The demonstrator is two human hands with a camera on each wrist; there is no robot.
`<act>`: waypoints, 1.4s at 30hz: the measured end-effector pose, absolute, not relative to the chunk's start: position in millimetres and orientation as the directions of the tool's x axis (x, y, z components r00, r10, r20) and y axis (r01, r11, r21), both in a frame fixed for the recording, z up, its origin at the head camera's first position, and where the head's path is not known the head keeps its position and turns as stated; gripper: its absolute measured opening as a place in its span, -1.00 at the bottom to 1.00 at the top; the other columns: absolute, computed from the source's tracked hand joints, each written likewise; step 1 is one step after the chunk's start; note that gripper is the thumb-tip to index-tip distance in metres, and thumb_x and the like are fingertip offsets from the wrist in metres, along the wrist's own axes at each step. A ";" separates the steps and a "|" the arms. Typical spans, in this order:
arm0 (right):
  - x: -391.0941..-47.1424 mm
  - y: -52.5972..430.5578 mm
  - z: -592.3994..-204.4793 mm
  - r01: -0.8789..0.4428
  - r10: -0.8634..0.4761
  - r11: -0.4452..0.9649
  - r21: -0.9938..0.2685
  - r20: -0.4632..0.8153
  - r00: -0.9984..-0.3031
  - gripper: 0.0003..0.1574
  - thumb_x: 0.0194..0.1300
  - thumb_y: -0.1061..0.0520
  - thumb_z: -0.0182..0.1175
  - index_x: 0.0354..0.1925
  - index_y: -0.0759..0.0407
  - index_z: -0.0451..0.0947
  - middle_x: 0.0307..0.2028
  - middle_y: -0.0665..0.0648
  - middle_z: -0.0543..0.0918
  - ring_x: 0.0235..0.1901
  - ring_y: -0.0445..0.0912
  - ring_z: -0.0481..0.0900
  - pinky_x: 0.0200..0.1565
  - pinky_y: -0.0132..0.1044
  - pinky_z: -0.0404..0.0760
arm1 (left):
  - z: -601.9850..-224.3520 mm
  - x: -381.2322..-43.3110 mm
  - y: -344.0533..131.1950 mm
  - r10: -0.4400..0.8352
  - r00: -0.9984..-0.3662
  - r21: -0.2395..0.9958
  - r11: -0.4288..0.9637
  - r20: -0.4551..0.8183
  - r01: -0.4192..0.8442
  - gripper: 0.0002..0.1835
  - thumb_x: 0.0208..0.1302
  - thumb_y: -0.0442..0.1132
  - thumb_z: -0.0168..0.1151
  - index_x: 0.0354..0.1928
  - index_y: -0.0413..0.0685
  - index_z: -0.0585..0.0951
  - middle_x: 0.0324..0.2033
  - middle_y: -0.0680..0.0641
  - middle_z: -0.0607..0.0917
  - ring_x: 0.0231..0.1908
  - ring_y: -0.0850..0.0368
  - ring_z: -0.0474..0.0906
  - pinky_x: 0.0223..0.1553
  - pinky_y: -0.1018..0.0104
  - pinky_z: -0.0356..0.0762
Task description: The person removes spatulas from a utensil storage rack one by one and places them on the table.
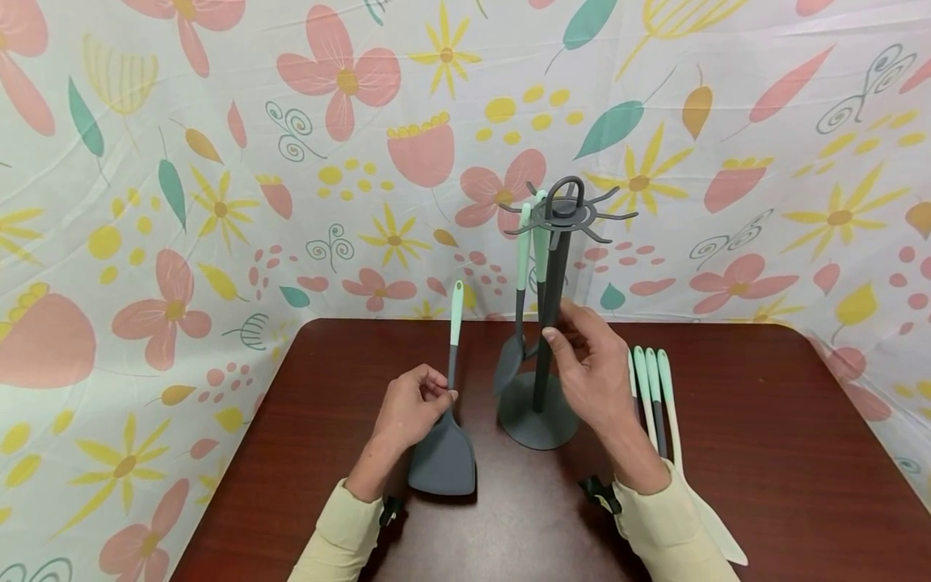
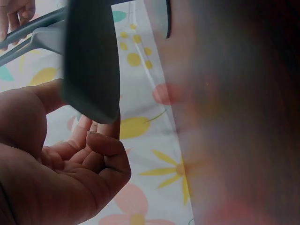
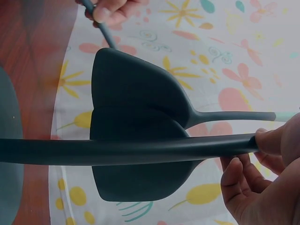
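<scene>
My left hand (image 1: pixel 410 411) pinches a grey turner (image 1: pixel 444 462) at its neck, between thumb and fingers. Its mint handle points up and away, and its wide blade hangs toward me, close over the table; in the left wrist view the blade (image 2: pixel 91 61) looms large before the palm. My right hand (image 1: pixel 592 376) grips the dark pole (image 1: pixel 556 283) of an upright utensil stand, thumb on the near side. Two utensils with mint handles (image 1: pixel 523 250) hang on the left of its hook ring (image 1: pixel 570 215). Their broad dark heads (image 3: pixel 136 79) overlap behind the pole in the right wrist view.
Right of the stand, several utensils with mint handles (image 1: pixel 658 388) lie side by side on the brown table (image 1: pixel 793 436), partly behind my right forearm. A pale flat blade (image 1: pixel 716 525) sticks out near the sleeve. Flowered cloth (image 1: pixel 393 194) hangs behind the table.
</scene>
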State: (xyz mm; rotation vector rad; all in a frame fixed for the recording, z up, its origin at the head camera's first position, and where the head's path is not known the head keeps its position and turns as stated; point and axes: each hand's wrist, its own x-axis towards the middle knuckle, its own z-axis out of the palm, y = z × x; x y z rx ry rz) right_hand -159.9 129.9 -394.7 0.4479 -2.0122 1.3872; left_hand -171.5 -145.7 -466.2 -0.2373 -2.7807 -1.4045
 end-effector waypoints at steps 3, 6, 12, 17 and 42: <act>-159.4 129.9 -394.2 -0.606 0.078 0.381 -0.698 0.678 -0.731 -0.54 0.45 0.35 0.33 0.24 0.08 0.71 -0.15 0.10 0.76 -0.37 0.12 0.71 -0.34 -0.48 0.64 | -469.1 -170.9 -145.8 0.139 -0.990 0.809 0.578 0.035 0.110 -0.86 0.37 -0.16 0.50 -0.20 0.03 0.68 -0.36 0.09 0.73 -0.42 0.14 0.61 -0.41 0.21 0.62; -159.4 130.1 -394.1 -0.606 0.076 0.378 -0.700 0.676 -0.733 -0.53 0.45 0.35 0.32 0.25 0.07 0.70 -0.15 0.10 0.75 -0.37 0.12 0.71 -0.34 -0.48 0.64 | -473.8 -171.1 -146.9 0.154 -0.988 0.807 0.583 -0.004 0.087 -0.86 0.37 -0.17 0.49 -0.19 0.01 0.68 -0.37 0.08 0.73 -0.45 0.15 0.63 -0.41 0.20 0.63; -160.6 130.5 -395.2 -0.592 0.071 0.385 -0.708 0.663 -0.746 -0.55 0.47 0.34 0.32 0.25 0.07 0.70 -0.16 0.10 0.74 -0.36 0.15 0.71 -0.34 -0.48 0.65 | -484.8 -171.9 -149.6 0.156 -0.986 0.776 0.628 -0.053 0.057 -0.86 0.37 -0.19 0.49 -0.20 -0.02 0.69 -0.38 0.06 0.72 -0.46 0.18 0.61 -0.41 0.24 0.61; -160.9 131.4 -395.7 -0.580 0.069 0.387 -0.717 0.650 -0.757 -0.55 0.47 0.33 0.31 0.25 0.07 0.70 -0.15 0.10 0.73 -0.35 0.13 0.72 -0.35 -0.49 0.63 | -489.9 -172.2 -150.9 0.150 -0.984 0.766 0.642 -0.093 0.025 -0.86 0.35 -0.20 0.49 -0.22 -0.04 0.69 -0.40 0.03 0.71 -0.46 0.17 0.61 -0.41 0.25 0.60; -159.4 132.6 -395.1 -0.582 0.057 0.393 -0.712 0.650 -0.758 -0.55 0.47 0.34 0.32 0.25 0.07 0.70 -0.15 0.10 0.74 -0.33 0.10 0.73 -0.33 -0.50 0.63 | -499.9 -172.3 -150.7 0.173 -0.963 0.734 0.678 -0.209 -0.037 -0.79 0.33 -0.15 0.52 -0.26 -0.07 0.66 -0.54 0.02 0.68 -0.52 0.14 0.65 -0.43 0.22 0.56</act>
